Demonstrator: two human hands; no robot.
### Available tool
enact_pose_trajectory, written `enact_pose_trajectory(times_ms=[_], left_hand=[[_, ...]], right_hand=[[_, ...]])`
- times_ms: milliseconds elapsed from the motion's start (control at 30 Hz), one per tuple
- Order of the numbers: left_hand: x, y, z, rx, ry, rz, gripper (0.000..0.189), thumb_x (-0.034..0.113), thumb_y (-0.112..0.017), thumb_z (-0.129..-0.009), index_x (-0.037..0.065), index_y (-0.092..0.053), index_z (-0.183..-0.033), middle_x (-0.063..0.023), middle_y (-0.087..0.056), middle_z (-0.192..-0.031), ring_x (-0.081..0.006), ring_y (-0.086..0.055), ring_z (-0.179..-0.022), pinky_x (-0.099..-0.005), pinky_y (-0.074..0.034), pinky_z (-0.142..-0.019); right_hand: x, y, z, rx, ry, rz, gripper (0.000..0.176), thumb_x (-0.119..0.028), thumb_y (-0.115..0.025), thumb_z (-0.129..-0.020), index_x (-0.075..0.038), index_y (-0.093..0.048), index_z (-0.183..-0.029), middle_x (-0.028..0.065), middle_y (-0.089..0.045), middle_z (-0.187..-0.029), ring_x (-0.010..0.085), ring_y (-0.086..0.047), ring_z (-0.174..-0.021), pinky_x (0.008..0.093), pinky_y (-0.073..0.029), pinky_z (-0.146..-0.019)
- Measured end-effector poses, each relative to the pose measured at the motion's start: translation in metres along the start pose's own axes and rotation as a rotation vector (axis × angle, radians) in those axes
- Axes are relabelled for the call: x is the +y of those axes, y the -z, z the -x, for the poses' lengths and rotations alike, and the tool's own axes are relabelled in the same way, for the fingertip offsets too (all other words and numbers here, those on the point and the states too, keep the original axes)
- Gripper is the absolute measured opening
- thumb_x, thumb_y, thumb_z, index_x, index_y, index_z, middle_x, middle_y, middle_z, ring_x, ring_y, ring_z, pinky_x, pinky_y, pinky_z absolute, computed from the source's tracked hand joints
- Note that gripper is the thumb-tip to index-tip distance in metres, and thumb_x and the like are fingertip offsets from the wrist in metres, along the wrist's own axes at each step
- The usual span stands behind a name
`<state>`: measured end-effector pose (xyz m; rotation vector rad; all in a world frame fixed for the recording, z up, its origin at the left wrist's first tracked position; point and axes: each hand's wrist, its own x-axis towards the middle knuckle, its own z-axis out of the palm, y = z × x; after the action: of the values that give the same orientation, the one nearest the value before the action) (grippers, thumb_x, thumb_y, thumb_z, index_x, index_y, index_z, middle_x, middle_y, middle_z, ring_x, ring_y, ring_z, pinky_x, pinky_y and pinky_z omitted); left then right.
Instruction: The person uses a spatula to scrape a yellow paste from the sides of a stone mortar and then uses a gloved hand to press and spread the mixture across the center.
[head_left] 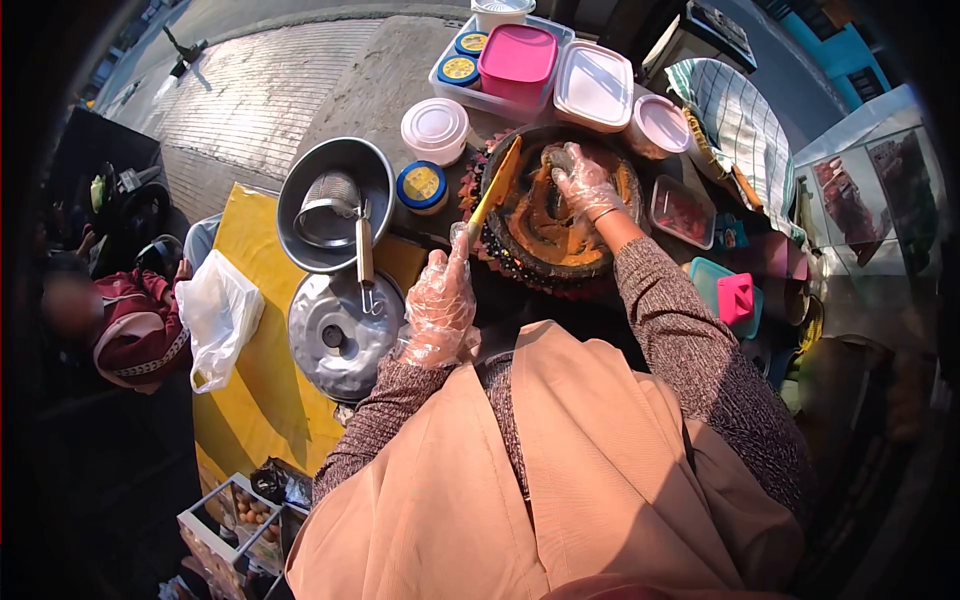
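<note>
At the far left a seated person in red [130, 335] is beside a white plastic bag [220, 315], which lies on the yellow tabletop [250, 400]. Right of the bag sits a metal lid [335, 340]. Just beyond it is a metal bowl [300, 235] with a strainer [330, 205] inside.

Your left hand [440, 305], in a clear plastic glove, is clenched around the near end of a yellow spatula [495, 190]. Its blade slants up to the left rim of the stone mortar [520, 258]. The mortar is centre-right, just past your chest, and holds brown paste [545, 225].

Your gloved right hand [585, 180] is closed over a grey pestle [560, 157] pressed into the paste at the far side. Beyond the mortar stand a pink box [517, 60] and a white-lidded box [594, 85]. A checked cloth [745, 125] hangs far right.
</note>
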<state>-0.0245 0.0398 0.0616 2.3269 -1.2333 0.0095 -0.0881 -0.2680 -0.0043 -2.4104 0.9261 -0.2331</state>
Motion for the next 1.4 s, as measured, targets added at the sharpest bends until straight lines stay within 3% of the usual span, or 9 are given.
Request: enact_pose_trajectory(times_ms=[167,400,500,567,800,1000,1100,1333,1400], left_hand=[[0.007,0.017,-0.006,-0.043,0.035,0.048,0.064,0.001,-0.059,-0.079,0.015,-0.039,-0.139,-0.0143,-0.052,-0.09,-0.033,-0.057,-0.077,-0.0413,-0.047,-0.065],[0.016,0.028,-0.017,0.028,0.005,0.079,0.064,-0.001,-0.058,-0.079,0.015,-0.04,-0.139,-0.0133,-0.051,-0.086,-0.0316,-0.056,-0.075,-0.0409,-0.046,-0.064],[0.016,0.028,-0.018,0.047,-0.022,0.041,0.054,0.005,-0.057,-0.082,0.015,-0.044,-0.134,-0.0118,-0.052,-0.089,-0.0314,-0.06,-0.072,-0.0416,-0.049,-0.057],[0.011,0.021,-0.017,0.05,-0.026,0.028,0.054,0.005,-0.056,-0.083,0.015,-0.044,-0.134,-0.012,-0.052,-0.088,-0.0315,-0.06,-0.072,-0.0416,-0.049,-0.057],[0.003,-0.015,-0.014,0.052,-0.055,-0.049,0.049,0.006,-0.054,-0.085,0.014,-0.045,-0.133,-0.0131,-0.052,-0.084,-0.0316,-0.06,-0.068,-0.0415,-0.05,-0.054],[0.002,-0.033,-0.021,0.024,-0.078,0.007,0.048,0.005,-0.053,-0.085,0.012,-0.046,-0.132,-0.0135,-0.052,-0.084,-0.0311,-0.06,-0.067,-0.0408,-0.05,-0.054],[-0.001,-0.041,-0.027,0.052,-0.105,0.03,0.05,0.005,-0.055,-0.083,0.012,-0.045,-0.132,-0.0133,-0.053,-0.086,-0.03,-0.061,-0.069,-0.0386,-0.051,-0.056],[0.008,-0.044,-0.042,-0.006,-0.128,-0.028,0.059,0.004,-0.057,-0.079,0.014,-0.041,-0.135,-0.0125,-0.053,-0.087,-0.0293,-0.061,-0.072,-0.0402,-0.051,-0.057],[0.006,-0.044,-0.039,-0.011,-0.116,-0.009,0.059,0.005,-0.058,-0.08,0.014,-0.04,-0.136,-0.012,-0.053,-0.088,-0.0291,-0.061,-0.073,-0.0408,-0.051,-0.057]], right_hand=[[-0.017,0.023,0.077,-0.323,0.072,0.123,0.057,-0.032,-0.058,-0.083,-0.017,-0.039,-0.135,0.0218,-0.06,-0.114,0.0401,-0.055,-0.111,0.0475,-0.041,-0.096],[-0.021,0.001,-0.01,-0.056,-0.072,-0.061,0.056,-0.034,-0.058,-0.085,-0.009,-0.039,-0.131,0.0291,-0.06,-0.104,0.0448,-0.055,-0.103,0.0491,-0.044,-0.088],[-0.026,-0.019,0.028,-0.205,0.189,-0.047,0.061,-0.039,-0.055,-0.088,-0.013,-0.034,-0.139,0.0288,-0.057,-0.111,0.045,-0.053,-0.106,0.0473,-0.043,-0.091],[-0.049,0.014,0.074,-0.433,0.064,0.158,0.059,-0.039,-0.053,-0.088,-0.018,-0.033,-0.14,0.0243,-0.054,-0.12,0.0427,-0.052,-0.112,0.0506,-0.041,-0.097],[0.016,0.025,0.017,-0.082,-0.103,-0.003,0.054,-0.031,-0.057,-0.085,-0.017,-0.039,-0.135,0.0258,-0.058,-0.11,0.0421,-0.059,-0.1,0.0502,-0.048,-0.083],[-0.018,0.034,0.119,-0.126,-0.006,0.305,0.051,-0.028,-0.056,-0.085,-0.012,-0.042,-0.132,0.0269,-0.056,-0.114,0.0452,-0.057,-0.101,0.0501,-0.046,-0.085],[0.002,0.043,0.103,-0.094,-0.297,0.232,0.05,-0.025,-0.055,-0.085,-0.012,-0.042,-0.131,0.0256,-0.057,-0.11,0.0466,-0.058,-0.094,0.0517,-0.047,-0.081],[0.028,-0.01,0.064,0.108,0.031,0.118,0.056,-0.032,-0.057,-0.084,-0.011,-0.041,-0.134,0.0264,-0.055,-0.113,0.0433,-0.057,-0.103,0.0518,-0.047,-0.086],[0.045,-0.002,0.086,0.034,-0.078,0.16,0.057,-0.027,-0.057,-0.085,-0.011,-0.04,-0.136,0.0263,-0.054,-0.115,0.0412,-0.058,-0.102,0.0506,-0.047,-0.085]])
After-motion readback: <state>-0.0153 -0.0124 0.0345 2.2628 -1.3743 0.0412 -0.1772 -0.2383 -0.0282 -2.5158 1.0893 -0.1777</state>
